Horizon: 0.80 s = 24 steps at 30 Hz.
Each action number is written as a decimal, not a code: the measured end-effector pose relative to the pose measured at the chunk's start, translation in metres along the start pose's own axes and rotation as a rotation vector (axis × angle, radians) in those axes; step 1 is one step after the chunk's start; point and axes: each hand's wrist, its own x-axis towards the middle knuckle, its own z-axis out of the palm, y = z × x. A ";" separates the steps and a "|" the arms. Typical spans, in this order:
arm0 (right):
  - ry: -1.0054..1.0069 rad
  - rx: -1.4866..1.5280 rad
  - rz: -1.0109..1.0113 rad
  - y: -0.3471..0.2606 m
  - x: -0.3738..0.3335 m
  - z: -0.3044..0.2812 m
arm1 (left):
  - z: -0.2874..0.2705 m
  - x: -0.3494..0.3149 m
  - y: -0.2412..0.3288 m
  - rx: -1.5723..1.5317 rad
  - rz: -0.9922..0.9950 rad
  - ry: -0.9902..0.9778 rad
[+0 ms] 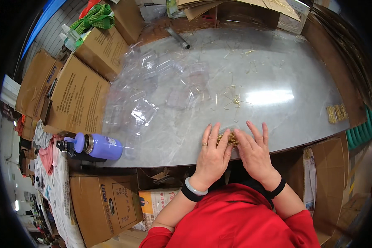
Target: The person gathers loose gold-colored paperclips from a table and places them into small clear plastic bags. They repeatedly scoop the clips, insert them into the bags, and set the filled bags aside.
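Observation:
A bundle of thin gold wire pieces point(228, 138) lies at the near edge of the grey table, gathered between my two hands. My left hand point(213, 153) grips its left side, with index finger and thumb against it and other fingers stretched forward. From the right, my right hand point(254, 152) presses on the same bundle, its outer fingers raised and spread. My palms hide the bundle's lower part. Just beyond my fingertips, a small tangle of loose gold wires point(236, 100) sits on the table. At the right edge are several tidy gold wire bundles point(337, 113).
Clear plastic boxes point(144, 109) cover the left of the table point(301, 66). A purple bottle point(105, 146) lies at the near left edge beside cardboard boxes point(78, 97). A grey metal tube point(177, 38) rests at the back. More cardboard point(326, 165) stands below right.

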 end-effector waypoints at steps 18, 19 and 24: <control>-0.153 0.239 0.154 0.001 0.003 -0.024 | 0.009 0.000 -0.006 0.143 0.099 0.039; -0.139 0.251 0.140 0.002 0.004 -0.023 | 0.010 -0.001 -0.007 0.150 0.089 0.039; -0.226 0.044 -0.040 0.001 0.003 -0.012 | 0.004 -0.001 -0.003 0.141 0.077 -0.029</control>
